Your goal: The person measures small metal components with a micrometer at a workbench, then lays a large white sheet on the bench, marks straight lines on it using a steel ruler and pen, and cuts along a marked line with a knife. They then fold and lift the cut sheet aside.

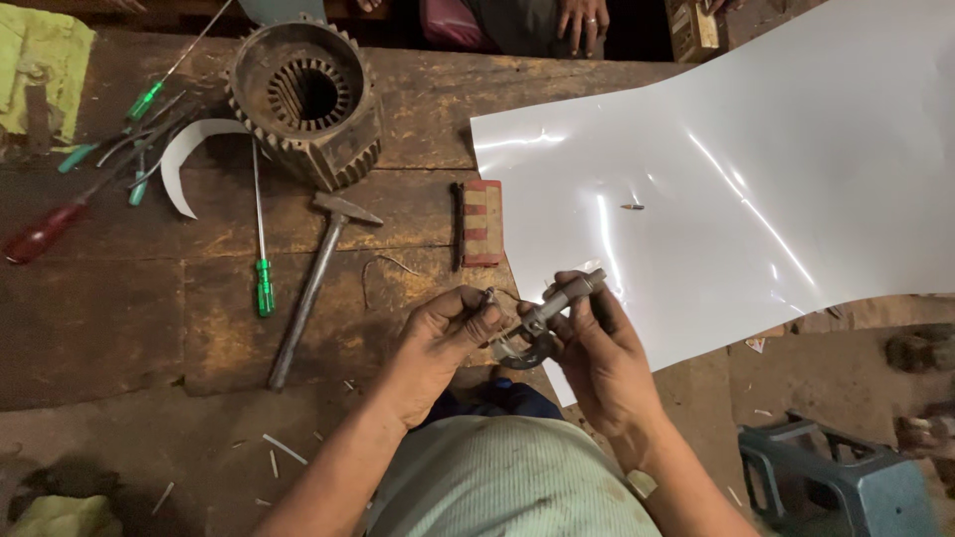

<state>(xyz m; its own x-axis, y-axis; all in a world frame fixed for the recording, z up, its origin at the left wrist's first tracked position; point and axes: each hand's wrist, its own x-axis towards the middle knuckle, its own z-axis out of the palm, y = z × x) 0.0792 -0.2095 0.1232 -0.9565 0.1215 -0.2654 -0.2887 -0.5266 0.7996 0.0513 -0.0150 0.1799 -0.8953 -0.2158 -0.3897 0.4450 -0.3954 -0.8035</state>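
A grey micrometer (542, 320) sits between my two hands above the near edge of the wooden workbench (119, 318). My right hand (597, 348) grips its barrel, fingers curled round it. My left hand (450, 328) pinches a thin bit of wire (500, 294) at the micrometer's jaw end. A large glossy white sheet (756, 149) lies just beyond and to the right of both hands, with a small dark bit (633, 207) resting on it.
A rusty motor stator (306, 99) stands at the back. A hammer (316, 278), green-handled screwdrivers (263, 268), a red-handled tool (45, 231), a curved white strip (184, 159) and a red-striped block (481, 223) lie on the bench. Another person's hand (582, 20) shows at the far edge. A blue stool (846, 487) stands lower right.
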